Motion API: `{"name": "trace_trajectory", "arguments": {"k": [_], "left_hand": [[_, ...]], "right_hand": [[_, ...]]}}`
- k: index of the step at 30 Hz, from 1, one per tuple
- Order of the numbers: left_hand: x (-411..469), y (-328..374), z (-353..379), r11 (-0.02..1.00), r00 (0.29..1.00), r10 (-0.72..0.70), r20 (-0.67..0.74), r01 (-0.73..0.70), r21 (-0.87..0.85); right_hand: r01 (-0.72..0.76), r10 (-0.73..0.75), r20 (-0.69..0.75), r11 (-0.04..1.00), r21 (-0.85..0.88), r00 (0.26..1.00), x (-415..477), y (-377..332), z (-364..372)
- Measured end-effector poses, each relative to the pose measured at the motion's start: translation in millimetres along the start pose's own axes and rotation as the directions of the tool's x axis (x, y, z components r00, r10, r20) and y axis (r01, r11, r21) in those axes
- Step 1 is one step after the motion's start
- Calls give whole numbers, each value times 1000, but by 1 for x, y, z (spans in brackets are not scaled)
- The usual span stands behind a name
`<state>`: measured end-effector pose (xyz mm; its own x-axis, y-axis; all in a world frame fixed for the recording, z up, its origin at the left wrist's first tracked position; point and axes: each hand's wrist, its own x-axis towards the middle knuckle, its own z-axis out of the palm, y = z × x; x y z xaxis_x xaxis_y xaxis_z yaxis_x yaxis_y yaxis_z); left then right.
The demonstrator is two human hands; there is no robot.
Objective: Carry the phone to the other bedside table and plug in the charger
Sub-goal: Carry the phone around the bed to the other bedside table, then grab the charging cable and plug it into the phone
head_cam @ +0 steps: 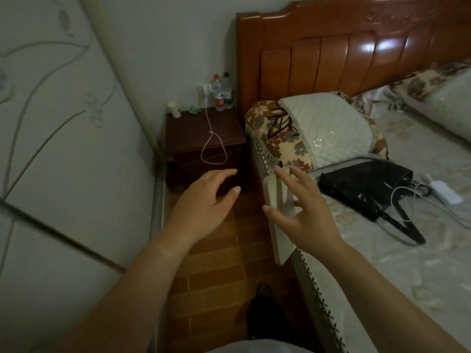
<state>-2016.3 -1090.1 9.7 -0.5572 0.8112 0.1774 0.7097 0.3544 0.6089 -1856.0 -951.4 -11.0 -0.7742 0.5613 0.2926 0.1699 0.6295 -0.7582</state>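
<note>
The phone (276,212), in a pale case, stands on edge in the grip of the right hand (303,212): the thumb presses its near side and the fingers (285,178) spread along its far face, so this grip is closed on the phone. It hangs above the floor (216,250) just beside the edge of the bed (382,276).

Left of that grip, the left hand (201,200) is loose and empty, fingers curled and reaching forward. Ahead of both hands is the bedside worktop (204,131), dark wood, with a white charger cable (212,146) running down from a plug at the wall and looping over the front edge. Behind the cable stand 2 bottles (220,94). To the right of the grip, on the bed, lie a black bag (367,184) and a pillow (331,126).

The carry looks nearly done. The next move probably calls for the left hand to catch the cable's loose end, which I cannot pick out here, and for the right hand to turn the phone so its port faces it.
</note>
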Motion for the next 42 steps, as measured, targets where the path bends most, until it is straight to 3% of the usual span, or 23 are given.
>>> {"name": "trace_trajectory", "arguments": {"k": [11,23,32,42], "left_hand": [[192,-40,8,995,992,-94,-88,93,-20],[342,-149,9,985,978,-171,-119,172,0],[462,-247,-5,969,968,-244,-56,246,25],[543,-304,13,944,945,-327,3,327,39]], "right_hand": [[31,-32,93,999,10,995,209,70,-11],[52,-56,207,998,24,977,381,114,59],[10,-7,237,1000,-14,971,517,145,112],[-29,40,342,999,-37,939,610,195,162]]}}
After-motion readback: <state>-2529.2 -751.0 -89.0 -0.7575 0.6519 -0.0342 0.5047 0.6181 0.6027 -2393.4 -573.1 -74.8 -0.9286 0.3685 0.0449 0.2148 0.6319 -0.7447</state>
